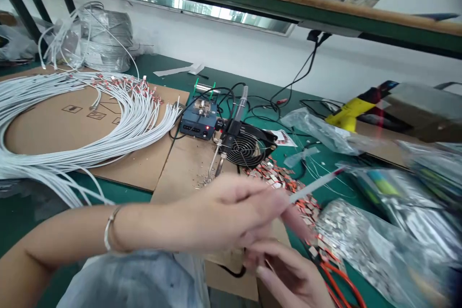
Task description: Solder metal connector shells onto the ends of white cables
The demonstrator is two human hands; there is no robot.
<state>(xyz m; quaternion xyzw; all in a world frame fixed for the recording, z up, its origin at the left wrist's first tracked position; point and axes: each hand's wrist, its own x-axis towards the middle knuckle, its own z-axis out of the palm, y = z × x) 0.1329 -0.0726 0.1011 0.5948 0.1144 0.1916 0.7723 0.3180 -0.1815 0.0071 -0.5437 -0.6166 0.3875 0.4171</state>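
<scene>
My left hand (238, 211), with a thin bracelet at the wrist, reaches across from the left, its fingers closed and blurred. From between its fingertips a short length of white cable (314, 186) points to the upper right, with a reddish tip. Just below it, my right hand (288, 269) has its fingers curled in a pinch close to the left palm. Whatever the right fingers hold is hidden or too small to name. Small orange-and-silver pieces (277, 175) are heaped on the bench beyond both hands.
A large coil of white cables (72, 154) lies on cardboard at left. Behind my hands stand a blue device (198, 118), a soldering iron (233, 130) and a black fan (247, 149). Bagged metal parts (357, 231), orange-handled tool (342, 279) and yellow scanner (352, 110) are right.
</scene>
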